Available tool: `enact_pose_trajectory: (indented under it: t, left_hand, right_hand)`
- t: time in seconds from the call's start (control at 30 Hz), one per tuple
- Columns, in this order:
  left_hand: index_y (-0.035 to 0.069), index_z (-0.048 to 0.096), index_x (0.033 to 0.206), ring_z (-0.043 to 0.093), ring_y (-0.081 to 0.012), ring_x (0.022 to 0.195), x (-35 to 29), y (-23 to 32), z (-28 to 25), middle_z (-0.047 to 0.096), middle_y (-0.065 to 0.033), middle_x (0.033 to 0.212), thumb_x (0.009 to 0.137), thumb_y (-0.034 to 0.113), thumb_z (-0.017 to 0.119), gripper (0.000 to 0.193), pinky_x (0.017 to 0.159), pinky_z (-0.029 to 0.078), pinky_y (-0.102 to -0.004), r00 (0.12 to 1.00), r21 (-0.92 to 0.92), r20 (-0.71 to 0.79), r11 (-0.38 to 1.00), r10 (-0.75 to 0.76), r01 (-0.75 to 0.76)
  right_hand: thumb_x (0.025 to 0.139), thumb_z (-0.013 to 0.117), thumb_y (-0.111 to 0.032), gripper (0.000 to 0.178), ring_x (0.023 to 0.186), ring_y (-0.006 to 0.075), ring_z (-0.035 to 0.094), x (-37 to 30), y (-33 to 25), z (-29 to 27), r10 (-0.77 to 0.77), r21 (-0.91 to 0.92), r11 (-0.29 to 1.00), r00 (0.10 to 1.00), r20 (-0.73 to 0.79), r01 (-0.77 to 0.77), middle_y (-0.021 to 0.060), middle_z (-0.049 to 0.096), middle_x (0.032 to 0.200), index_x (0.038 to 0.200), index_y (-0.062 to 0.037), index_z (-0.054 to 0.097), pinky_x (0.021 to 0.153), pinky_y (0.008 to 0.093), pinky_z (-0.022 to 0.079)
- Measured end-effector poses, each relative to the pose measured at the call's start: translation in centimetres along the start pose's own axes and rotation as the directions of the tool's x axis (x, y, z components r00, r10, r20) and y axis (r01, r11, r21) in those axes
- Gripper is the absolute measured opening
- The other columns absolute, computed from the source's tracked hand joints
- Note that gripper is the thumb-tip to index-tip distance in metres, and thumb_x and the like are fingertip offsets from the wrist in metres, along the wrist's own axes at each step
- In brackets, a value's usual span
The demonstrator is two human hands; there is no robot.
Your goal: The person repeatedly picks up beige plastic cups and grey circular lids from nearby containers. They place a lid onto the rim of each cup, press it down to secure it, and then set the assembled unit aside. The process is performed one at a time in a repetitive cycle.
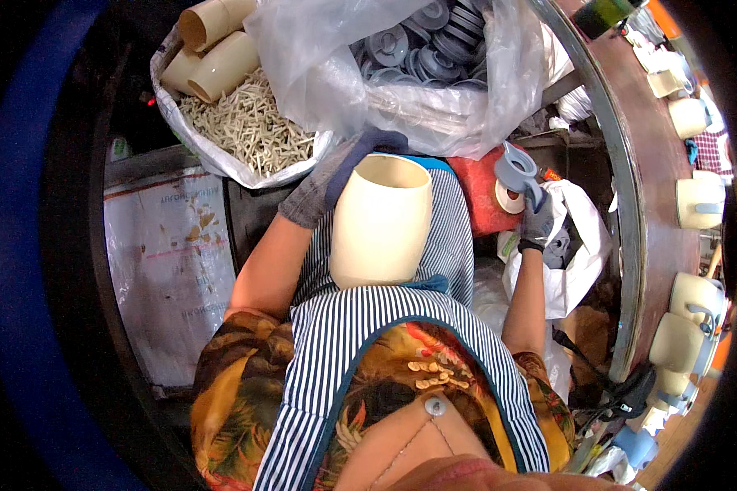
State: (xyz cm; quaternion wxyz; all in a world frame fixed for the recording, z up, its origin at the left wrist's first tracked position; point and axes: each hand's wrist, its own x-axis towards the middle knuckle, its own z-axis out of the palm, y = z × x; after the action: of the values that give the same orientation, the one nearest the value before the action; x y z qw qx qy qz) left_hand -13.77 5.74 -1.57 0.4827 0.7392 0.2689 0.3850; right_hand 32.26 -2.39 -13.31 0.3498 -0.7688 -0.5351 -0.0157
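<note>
Left hand holds cream shell; rim open.

Beyond the left hand a white sack holds small pale strips and cream tubes, beside it a clear plastic bag of grey discs sits farther out between the left hand and the right hand, a shiny plastic sheet lies left of both, and cream vessels line a brown surface to their right
</note>
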Motion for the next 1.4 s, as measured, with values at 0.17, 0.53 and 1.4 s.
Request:
enact_pose_trajectory:
  t: [0.17, 0.53, 1.4]
  left_hand:
    - [0.002, 0.052, 0.126, 0.06, -0.025, 0.11, -1.3, -3.8, 0.4, 0.06, -0.0148, 0.12, 0.089, 0.023, 0.065, 0.045, 0.096, 0.047, -0.0364, 0.983, -0.094, 0.062, 0.979, -0.174, 0.179]
    - [-0.003, 0.051, 0.131, 0.059, -0.0225, 0.114, -0.4, -1.4, 1.7, 0.062, -0.0172, 0.122, 0.103, 0.057, 0.018, 0.074, 0.099, 0.047, -0.0348, 0.886, -0.714, -0.014, 0.625, -0.463, 0.315]
    - [0.013, 0.042, 0.143, 0.05, -0.0385, 0.123, 1.2, 2.7, -1.1, 0.046, -0.0253, 0.136, 0.094, 0.018, 0.056, 0.051, 0.104, 0.043, -0.0424, 0.913, -0.032, 0.208, 0.93, -0.352, 0.366]
  right_hand:
    - [0.096, 0.059, -0.035, 0.032, 0.071, 0.0091, 0.055, 2.5, -13.1, -5.7, 0.122, 0.656, 0.694, 0.947, 0.297, -0.295, 0.002, 0.063, 0.097, 0.113, -0.0075, 0.06, 0.063, 0.0223, 0.045]
    - [0.094, 0.064, -0.039, 0.031, 0.047, 0.0051, 0.037, 0.2, -27.5, -1.5, 0.128, 0.423, 0.33, 0.485, 0.865, -0.844, -0.0053, 0.045, 0.064, 0.099, -0.009, 0.06, 0.042, 0.0219, 0.032]
    - [0.09, 0.067, -0.025, 0.023, 0.058, 0.0097, 0.052, -1.7, -24.6, 1.6, 0.165, 0.548, 0.606, 0.765, 0.622, -0.577, 0.0003, 0.058, 0.07, 0.098, -0.0043, 0.064, 0.05, 0.0258, 0.043]
